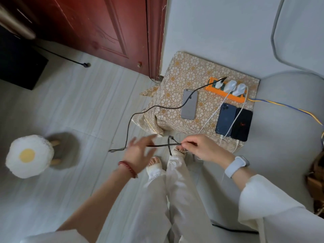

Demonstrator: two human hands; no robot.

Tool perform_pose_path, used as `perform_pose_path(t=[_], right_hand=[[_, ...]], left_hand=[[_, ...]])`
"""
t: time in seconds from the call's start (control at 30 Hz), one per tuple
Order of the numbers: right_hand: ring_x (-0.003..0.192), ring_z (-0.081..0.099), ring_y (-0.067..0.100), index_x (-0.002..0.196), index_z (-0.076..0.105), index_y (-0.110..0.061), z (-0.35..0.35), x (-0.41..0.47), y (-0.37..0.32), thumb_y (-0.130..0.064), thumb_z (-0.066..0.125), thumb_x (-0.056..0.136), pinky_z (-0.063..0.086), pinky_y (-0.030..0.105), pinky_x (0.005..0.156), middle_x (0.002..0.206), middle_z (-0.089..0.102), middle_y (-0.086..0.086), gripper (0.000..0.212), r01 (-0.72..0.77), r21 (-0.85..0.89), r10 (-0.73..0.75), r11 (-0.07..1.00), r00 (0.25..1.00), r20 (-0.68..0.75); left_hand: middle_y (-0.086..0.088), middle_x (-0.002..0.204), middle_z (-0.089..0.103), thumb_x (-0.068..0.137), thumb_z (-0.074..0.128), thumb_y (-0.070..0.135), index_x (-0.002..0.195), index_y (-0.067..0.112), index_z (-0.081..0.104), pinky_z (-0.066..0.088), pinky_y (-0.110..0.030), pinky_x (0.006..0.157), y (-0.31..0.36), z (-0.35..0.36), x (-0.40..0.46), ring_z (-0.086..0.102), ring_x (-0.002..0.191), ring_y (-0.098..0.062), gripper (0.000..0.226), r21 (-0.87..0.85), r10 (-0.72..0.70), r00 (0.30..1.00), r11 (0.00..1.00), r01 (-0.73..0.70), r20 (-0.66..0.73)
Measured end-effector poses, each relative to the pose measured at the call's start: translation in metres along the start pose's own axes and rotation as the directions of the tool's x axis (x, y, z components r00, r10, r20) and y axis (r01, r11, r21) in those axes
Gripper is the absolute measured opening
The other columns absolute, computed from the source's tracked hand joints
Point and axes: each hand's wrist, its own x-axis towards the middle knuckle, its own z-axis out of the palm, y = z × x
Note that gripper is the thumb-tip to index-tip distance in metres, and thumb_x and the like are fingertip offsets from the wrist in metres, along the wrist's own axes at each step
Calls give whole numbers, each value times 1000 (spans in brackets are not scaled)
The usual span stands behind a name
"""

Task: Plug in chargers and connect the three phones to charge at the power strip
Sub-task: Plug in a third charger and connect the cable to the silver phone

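Black braided charger cable [154,106] sags limp and light off the table; her right hand [201,149] pinches it near the loose end, while the left hand [140,149], fingers spread, holds nothing beside it. Better gripped at the stiff connector.

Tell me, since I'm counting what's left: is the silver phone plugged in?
No. The black cable's free end is pinched in the right hand, away from the silver phone.

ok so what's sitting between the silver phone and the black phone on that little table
In the head view, the dark blue phone lies between the silver phone and the black phone, touching the black one, and a white cable runs across the cloth beside it.
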Motion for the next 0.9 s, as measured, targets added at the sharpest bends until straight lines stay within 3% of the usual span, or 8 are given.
perform_pose_path(t=[0.07, 0.17, 0.27, 0.37, 0.43, 0.6, 0.77, 0.9], right_hand=[[55, 46, 18, 89, 69, -13, 9, 4, -9, -17, 50, 91, 31, 19, 48, 68, 62, 0, 20, 28, -12, -27, 1000, 999, 17], [53, 47, 9, 83, 68, -16, 8, 1, -10, -18, 50, 90, 34, 18, 52, 60, 55, -9, 19, 18, 33, -18, 999, 1000, 5], [46, 45, -2, 73, 61, -19, -4, -5, 2, -21, 53, 89, 35, 18, 54, 55, 50, -12, 18, -49, 52, 47, 997, 999, 26], [47, 46, 6, 69, 59, -23, -18, -15, 21, -23, 54, 89, 35, 21, 53, 55, 49, -7, 21, -137, 54, 136, 989, 991, 17], [51, 43, 14, 70, 61, -24, -24, -18, 29, -23, 52, 90, 33, 25, 53, 56, 49, -1, 22, -150, 68, 151, 986, 988, -8], [39, 42, 0, 76, 67, -22, -8, -4, 13, -19, 51, 91, 30, 12, 44, 45, 55, -18, 21, -57, 20, 57, 998, 998, 34], [58, 53, 10, 86, 71, -10, 7, 1, 8, -18, 53, 89, 40, 16, 57, 87, 70, 15, 20, -34, 9, 34, 999, 999, 34], [45, 44, -5, 85, 70, -8, 6, 0, 8, -17, 53, 90, 33, 11, 49, 78, 67, 15, 20, -31, 32, 31, 999, 999, 11]], left_hand=[[-10, 91, 69, 86, 53, 18, 110, 12, 62, 45, -40, 88, 22, 10, 4, 64, 83, -26, 26, 2, 145, 985, 989, -146, 95], [-10, 71, 69, 85, 50, 19, 91, 10, 69, 48, -30, 64, 23, 6, 9, 64, 66, -29, 22, 58, 165, 983, 985, -160, -83], [-12, 84, 71, 88, 49, 13, 93, 15, 67, 53, -40, 72, -5, -4, 10, 65, 79, -31, 19, -25, -202, 953, 979, 202, -227], [-15, 85, 70, 87, 41, 9, 93, 15, 63, 50, -41, 77, -41, -24, 7, 63, 85, -36, 24, -185, -573, 743, 818, 544, -346], [-16, 92, 69, 89, 38, 12, 100, 13, 59, 48, -41, 80, -57, -32, 2, 61, 89, -37, 24, -205, -643, 666, 760, 617, -378], [3, 83, 61, 81, 61, 14, 118, 10, 51, 51, -34, 79, -19, -8, 1, 63, 78, -19, 38, -74, -173, 980, 983, 166, -96], [-5, 135, 42, 76, 65, 32, 139, 30, 24, 33, -44, 106, 8, 12, 9, 43, 123, -21, 75, 49, 55, 988, 997, -62, 145], [3, 151, 22, 78, 58, 23, 127, 35, 45, 4, -53, 114, 11, 13, 12, 5, 143, -22, 53, 157, 92, 956, 978, -139, 278]])
